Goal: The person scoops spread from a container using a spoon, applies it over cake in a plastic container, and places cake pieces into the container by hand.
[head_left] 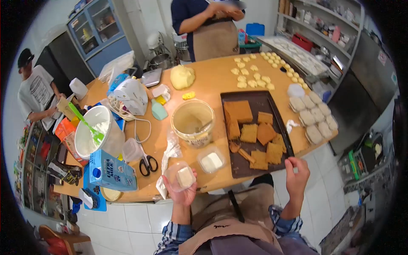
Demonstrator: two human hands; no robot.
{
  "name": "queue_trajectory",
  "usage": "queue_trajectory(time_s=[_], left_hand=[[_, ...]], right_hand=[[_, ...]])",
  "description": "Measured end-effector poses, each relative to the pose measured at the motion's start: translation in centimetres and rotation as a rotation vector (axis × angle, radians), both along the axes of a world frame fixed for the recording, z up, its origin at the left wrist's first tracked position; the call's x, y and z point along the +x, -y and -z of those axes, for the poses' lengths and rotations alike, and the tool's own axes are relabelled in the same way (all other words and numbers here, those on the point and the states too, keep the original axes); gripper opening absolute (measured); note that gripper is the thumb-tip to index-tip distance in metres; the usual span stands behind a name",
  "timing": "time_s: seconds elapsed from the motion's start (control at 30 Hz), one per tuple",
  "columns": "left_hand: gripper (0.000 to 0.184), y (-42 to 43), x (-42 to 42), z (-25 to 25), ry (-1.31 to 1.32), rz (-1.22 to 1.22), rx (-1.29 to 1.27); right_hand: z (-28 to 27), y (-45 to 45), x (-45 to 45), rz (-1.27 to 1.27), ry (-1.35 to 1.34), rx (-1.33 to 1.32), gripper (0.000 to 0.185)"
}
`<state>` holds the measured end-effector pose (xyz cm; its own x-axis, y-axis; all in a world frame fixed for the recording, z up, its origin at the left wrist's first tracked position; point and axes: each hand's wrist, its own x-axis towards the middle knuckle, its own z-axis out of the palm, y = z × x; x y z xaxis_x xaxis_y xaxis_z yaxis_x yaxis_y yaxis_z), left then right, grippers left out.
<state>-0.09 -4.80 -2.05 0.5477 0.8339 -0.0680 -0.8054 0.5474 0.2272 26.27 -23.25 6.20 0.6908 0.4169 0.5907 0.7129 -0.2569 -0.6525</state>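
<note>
My left hand (182, 196) is closed around a small clear plastic container (172, 173) with a pale cream-topped cake piece (185, 177) in it. My right hand (297, 172) is curled, thumb and fingertips together, by the lower right corner of a dark baking tray (225, 161). Whatever is between those fingertips, if anything, is too small to make out. Close to it, a long dark knife (280, 127) lies along the tray's right side. Brown sponge cake pieces (266, 134) lie on the tray. Left of the tray stands another clear container (211, 162) with a white-topped piece.
A large tub (193, 123), scissors (148, 165), milk carton (114, 172) and white bowl (97, 131) with a green spatula stand leftward. Dough (182, 77) and small dough pieces (255, 78) lie farther back. Filled containers (314, 117) are at right. Two people stand beyond the table.
</note>
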Motion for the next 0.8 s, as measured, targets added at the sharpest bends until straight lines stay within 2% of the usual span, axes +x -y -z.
queue_trajectory(time_s=[0.03, 0.13, 0.17, 0.33, 0.53, 0.8], left_hand=[[0.082, 0.5, 0.5, -1.4, 0.011, -0.071, 0.007], [0.079, 0.6, 0.3, -0.7, 0.015, -0.059, 0.064], [0.073, 0.3, 0.0, -0.1, 0.040, -0.012, 0.137], [0.075, 0.2, -0.1, 0.1, -0.009, -0.026, 0.093], [0.075, 0.1, 0.1, -0.1, -0.002, -0.013, 0.089], [0.074, 0.2, 0.0, -0.2, 0.033, -0.009, 0.071]], right_hand=[[-0.3, -0.1, 0.0, -0.016, 0.025, -0.022, 0.009], [-0.9, 0.1, -0.1, -0.065, 0.051, -0.097, 0.010], [-1.0, 0.0, 0.0, -0.078, 0.033, -0.115, 0.011], [-1.7, -1.6, 2.4, -0.106, 0.098, -0.282, 0.014], [-2.5, -6.9, 6.0, -0.296, 0.215, -0.489, 0.019], [-2.4, -14.2, 8.2, -0.378, 0.148, -0.797, 0.028]])
